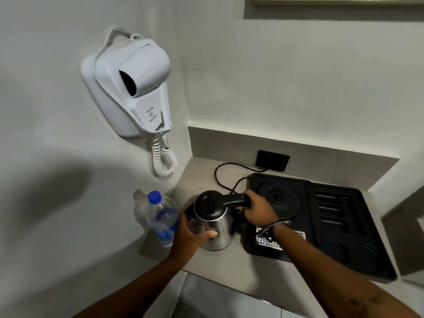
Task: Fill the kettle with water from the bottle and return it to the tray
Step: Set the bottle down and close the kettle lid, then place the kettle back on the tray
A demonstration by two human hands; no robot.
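Note:
A steel kettle [216, 228] with a black lid, which is down, stands on the grey counter just left of the black tray [344, 228]. My right hand [258, 208] grips its black handle. My left hand [191, 236] wraps the kettle's lower left side. A clear water bottle [161, 220] with a blue cap and blue label stands upright to the left of the kettle, against the wall, cap on. The round kettle base [282, 199] sits bare in the tray's back left corner.
A white wall-mounted hair dryer [135, 88] with a coiled cord hangs above the bottle. A black cable [220, 177] runs from the tray to a black wall socket [272, 160]. A patterned sachet [267, 242] lies in the tray's front. The counter's front edge is near my forearms.

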